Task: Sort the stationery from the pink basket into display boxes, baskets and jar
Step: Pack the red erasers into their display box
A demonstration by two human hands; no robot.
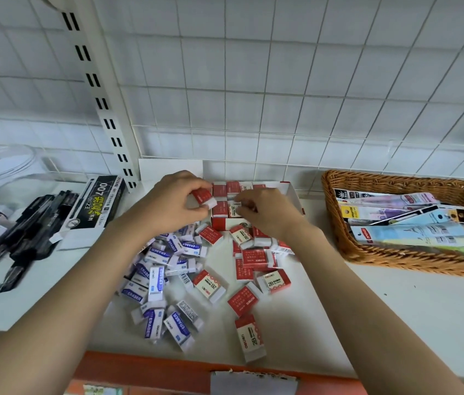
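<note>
Step in hand: filling display box (292, 192) with red erasers. Left hand (175, 201) pinches red 2B eraser (203, 197); right hand (265, 209) fingertips press boxed row, holding nothing visible. Next: slot eraser upright beside row.

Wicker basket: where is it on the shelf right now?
The wicker basket sits at the right of the head view, against the back grid wall, right of the eraser box and the right hand.

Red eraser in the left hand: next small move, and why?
Probably set the red eraser into the display box, beside the red ones already lined up there. The left hand has it in its grip right at the box's edge, while the right hand is straightening a row inside.
</note>
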